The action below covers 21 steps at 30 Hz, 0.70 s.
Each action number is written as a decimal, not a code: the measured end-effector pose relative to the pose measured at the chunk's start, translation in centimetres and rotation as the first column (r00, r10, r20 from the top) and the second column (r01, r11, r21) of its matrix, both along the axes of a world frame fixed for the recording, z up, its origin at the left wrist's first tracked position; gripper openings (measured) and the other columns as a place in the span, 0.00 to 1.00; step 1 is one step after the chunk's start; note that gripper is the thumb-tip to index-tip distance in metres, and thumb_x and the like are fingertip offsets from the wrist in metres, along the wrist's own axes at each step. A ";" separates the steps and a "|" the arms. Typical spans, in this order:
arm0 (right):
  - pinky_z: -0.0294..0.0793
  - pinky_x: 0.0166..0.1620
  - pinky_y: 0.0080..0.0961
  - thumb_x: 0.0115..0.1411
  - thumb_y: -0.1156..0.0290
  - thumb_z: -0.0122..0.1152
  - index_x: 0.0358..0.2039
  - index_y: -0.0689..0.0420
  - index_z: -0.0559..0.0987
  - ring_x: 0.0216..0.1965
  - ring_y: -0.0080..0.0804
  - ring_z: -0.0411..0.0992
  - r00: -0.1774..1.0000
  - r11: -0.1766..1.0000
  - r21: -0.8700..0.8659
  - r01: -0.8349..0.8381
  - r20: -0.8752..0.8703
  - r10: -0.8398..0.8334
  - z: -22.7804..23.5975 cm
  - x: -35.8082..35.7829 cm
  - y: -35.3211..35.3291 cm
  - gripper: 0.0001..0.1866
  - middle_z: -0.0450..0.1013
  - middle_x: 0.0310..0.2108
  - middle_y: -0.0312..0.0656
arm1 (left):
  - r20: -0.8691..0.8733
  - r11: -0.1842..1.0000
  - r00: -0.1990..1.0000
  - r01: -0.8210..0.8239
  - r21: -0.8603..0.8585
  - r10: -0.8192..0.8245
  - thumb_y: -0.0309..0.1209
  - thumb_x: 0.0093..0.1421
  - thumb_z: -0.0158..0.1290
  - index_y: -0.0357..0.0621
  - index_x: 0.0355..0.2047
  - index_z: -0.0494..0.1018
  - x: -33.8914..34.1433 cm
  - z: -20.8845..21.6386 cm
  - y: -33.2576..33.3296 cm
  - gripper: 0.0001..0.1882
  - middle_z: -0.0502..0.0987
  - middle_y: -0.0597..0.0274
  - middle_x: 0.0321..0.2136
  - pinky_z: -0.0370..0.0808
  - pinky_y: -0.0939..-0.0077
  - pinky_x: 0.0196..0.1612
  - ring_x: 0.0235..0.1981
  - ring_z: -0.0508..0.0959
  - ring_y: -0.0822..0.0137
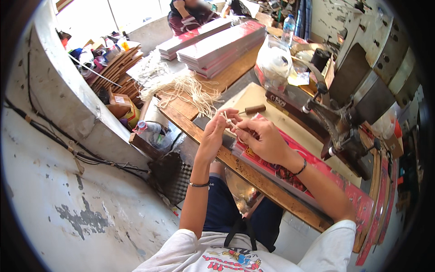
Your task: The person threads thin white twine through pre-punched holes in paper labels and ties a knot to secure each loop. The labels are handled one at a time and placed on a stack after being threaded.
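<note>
Between my two hands, above the near edge of the workbench, is a short piece of cream string (228,120) that looks looped or knotted. The fingers of my left hand (215,130) are bent around one side of it. My right hand (259,136) pinches the other side between thumb and fingers. Just beyond them a tool with a brown wooden handle (255,109) lies on a tan board. Under my right hand and forearm is a long red printed sheet or panel (290,156). A loose bundle of cream strings (192,93) lies on the bench beyond my left hand.
Stacks of long red-and-white flat boards (222,47) stand at the far side. A metal clamp-like machine (337,120) is at the right, near a filled plastic bag (274,63). A wall (68,177) runs along the left. Another person (190,18) sits beyond the stacks.
</note>
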State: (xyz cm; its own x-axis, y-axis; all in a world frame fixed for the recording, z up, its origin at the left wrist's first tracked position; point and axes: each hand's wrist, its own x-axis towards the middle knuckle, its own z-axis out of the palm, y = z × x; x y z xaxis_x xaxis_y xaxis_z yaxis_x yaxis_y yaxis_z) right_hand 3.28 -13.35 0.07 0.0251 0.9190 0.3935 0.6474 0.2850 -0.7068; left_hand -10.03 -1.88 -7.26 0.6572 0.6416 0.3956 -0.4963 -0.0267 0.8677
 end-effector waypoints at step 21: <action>0.57 0.64 0.47 0.45 0.43 0.72 0.64 0.52 0.61 0.64 0.54 0.55 0.728 0.730 -0.498 0.468 0.686 0.002 6.4 2.8 -18.7 0.50 0.53 0.64 0.53 | -0.166 0.982 0.986 0.041 0.185 -0.010 0.17 0.54 0.38 0.36 0.52 0.69 0.1 0.0 0.0 0.25 0.74 0.57 0.41 0.68 0.75 0.51 0.44 0.72 0.66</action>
